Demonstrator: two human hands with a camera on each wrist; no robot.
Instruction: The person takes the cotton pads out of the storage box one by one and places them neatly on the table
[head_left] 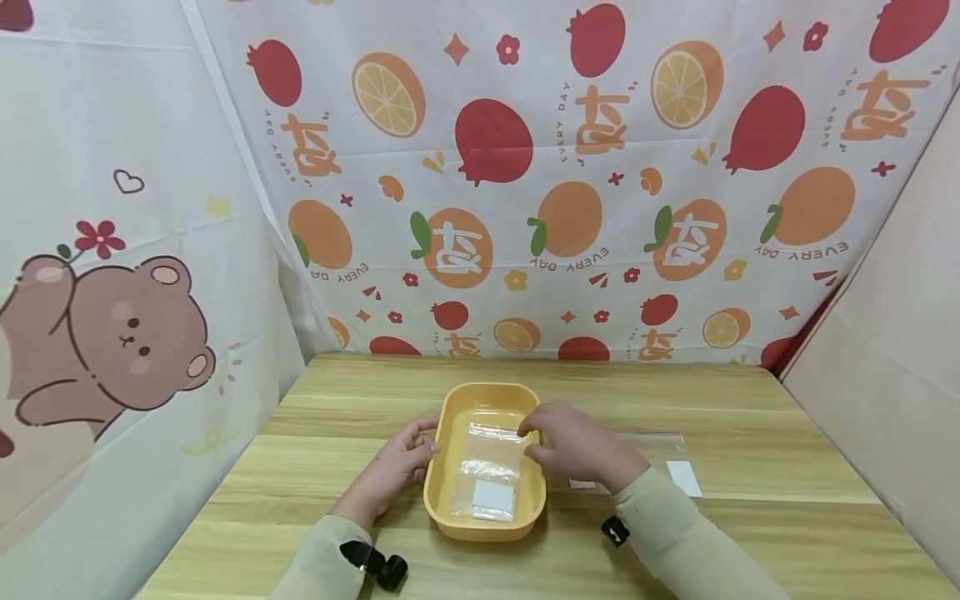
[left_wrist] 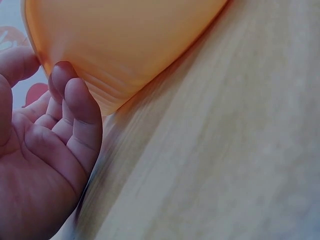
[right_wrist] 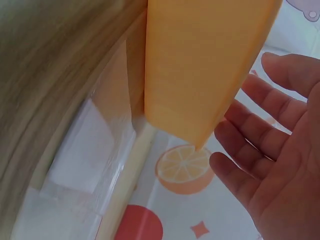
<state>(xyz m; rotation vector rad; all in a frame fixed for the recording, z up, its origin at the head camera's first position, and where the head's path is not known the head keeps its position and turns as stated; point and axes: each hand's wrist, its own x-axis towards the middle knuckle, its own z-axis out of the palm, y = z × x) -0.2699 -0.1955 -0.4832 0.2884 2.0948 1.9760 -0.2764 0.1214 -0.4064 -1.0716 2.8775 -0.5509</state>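
Evidently, the right hand (head_left: 573,442) is held with its fingers loosely parted and only a little bent, the tips brought over the rim at about 3 o'clock of the yellow, rounded-rectangular, smooth-walled tray (head_left: 483,532); no firm hold on anything can be made out there. At about 9 o'clock the tray's wall is held by the left hand (head_left: 393,471), thumb at the rim and bent fingers against the outside. Inside the tray a clear, oblong plastic bag (head_left: 486,465) is laid, with a white square patch (head_left: 493,498) at its 6 o'clock end.

The bag could be snagged near its 1 o'clock corner by the right fingertips and be creased or dragged askew, since the film looks thin and slick. The tray could also be slid or tipped on the wood-grained counter (head_left: 825,550) if it were pushed from 3 o'clock without firm bracing at 9.

The bag's long axis is pointed a shade past 12, its seal line set at that end; the tray's long axis is lined up from 12 to 6. Farther out, towards 3 o'clock, more clear plastic (head_left: 652,446) with white patches is spread on the counter, partly hidden by the right hand; whether it is one bag or two cannot be told.
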